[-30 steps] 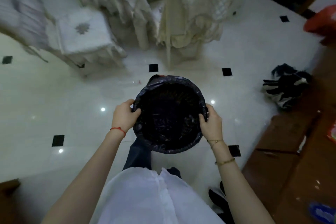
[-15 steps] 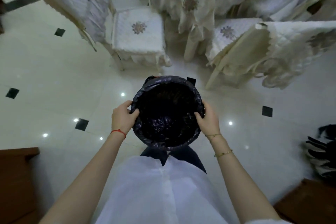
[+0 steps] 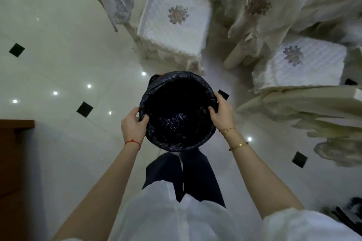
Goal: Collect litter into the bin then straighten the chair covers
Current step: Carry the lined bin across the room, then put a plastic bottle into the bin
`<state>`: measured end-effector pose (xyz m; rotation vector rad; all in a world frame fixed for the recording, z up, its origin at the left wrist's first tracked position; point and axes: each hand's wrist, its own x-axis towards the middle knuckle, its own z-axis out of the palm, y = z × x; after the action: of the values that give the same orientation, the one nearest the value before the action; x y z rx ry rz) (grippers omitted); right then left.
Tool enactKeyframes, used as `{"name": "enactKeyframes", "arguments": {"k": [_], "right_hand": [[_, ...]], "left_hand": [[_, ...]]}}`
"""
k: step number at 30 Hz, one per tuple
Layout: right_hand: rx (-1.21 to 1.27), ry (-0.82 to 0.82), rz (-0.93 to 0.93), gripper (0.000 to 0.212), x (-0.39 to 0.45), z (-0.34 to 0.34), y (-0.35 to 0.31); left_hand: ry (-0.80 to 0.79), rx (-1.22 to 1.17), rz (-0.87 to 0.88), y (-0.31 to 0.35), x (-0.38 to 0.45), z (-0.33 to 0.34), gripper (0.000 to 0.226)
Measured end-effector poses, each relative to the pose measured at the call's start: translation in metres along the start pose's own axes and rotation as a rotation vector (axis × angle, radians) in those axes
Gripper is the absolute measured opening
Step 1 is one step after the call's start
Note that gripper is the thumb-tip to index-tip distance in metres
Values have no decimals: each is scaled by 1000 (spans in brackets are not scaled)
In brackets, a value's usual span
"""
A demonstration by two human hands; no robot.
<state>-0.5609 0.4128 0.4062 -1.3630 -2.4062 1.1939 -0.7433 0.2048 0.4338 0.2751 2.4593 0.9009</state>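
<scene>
1. I judge the task is in its litter stage: I hold the bin [image 3: 177, 111], lined with a black bag, above the floor [image 3: 58, 49], in the middle of the view, just near of the covered chairs.
2. I cannot make out any litter on the visible floor, and the bin's inside is too dark to say what it holds.
3. The chair covers look not yet straightened: the one on the chair at the right [image 3: 305, 103] hangs bunched, and the far-left chair [image 3: 176, 19] shows a drooping back cover.
4. My left hand [image 3: 133, 126] grips the left rim, fingers curled over the bag edge.
5. My right hand [image 3: 222, 112] grips the right rim likewise, thumb hooked inside.
</scene>
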Motion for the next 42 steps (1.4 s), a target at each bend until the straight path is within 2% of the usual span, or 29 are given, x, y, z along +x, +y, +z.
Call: {"name": "enactKeyframes", "arguments": {"k": [5,8,15,18,26,32,36,39,42], "right_hand": [[-14,-104,-97,55,95,50,29],[-6,-148,-140,55,143,97,56],[33,-66,-122,49,219,199,161],[-54,-75,-107,47,238,240,217],[-362,-325,-104,60,280,339,330],[-424,-411,-95,66,309,400,364],[-420,-418,-76,60,322,427,374],[-405,-374,-50,57,323,429,377],[-325,-318,-6,67,314,407,370]], "left_hand": [[87,-61,-118,-30,60,53,3],[160,-83,-153,-64,97,88,6],[300,-90,-190,-145,180,171,8],[369,-84,-190,-177,212,196,10],[424,-66,-145,-236,264,243,10],[429,-79,-168,-261,279,260,11],[415,-121,-164,-265,284,270,17],[426,-124,-167,-266,286,274,18],[425,-105,-179,-260,283,270,15]]}}
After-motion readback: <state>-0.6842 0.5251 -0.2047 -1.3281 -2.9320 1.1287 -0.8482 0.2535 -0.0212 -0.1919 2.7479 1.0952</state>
